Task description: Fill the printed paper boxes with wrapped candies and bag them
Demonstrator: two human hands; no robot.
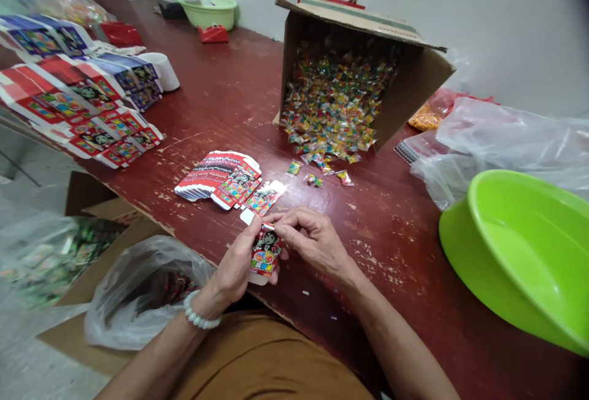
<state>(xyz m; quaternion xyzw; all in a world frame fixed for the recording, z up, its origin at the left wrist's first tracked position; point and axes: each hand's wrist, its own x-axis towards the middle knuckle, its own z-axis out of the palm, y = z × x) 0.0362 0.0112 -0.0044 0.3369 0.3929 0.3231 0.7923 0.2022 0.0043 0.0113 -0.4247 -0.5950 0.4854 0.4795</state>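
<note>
My left hand [237, 265] is wrapped round a small red printed candy box [265, 250], which is held upright over the table's front edge. At the top of this box, the fingers of my right hand [313, 237] are pinched on its end flap. A pale flap sticks out at its lower end. Just beyond my hands lies a fanned stack of flat red boxes [216, 176], with a single flat box [264, 197] at its near end. Several small clear packets of colourful candy [314, 180] lie loose on the table behind them.
A cardboard carton [414, 93] on its side spills many candy packets. A green basin [478, 253] stands at right beside plastic bags [497, 136]. Bundled flat boxes [69, 99] lie at left. Below the table edge, a plastic-lined carton [124, 302] holds red items.
</note>
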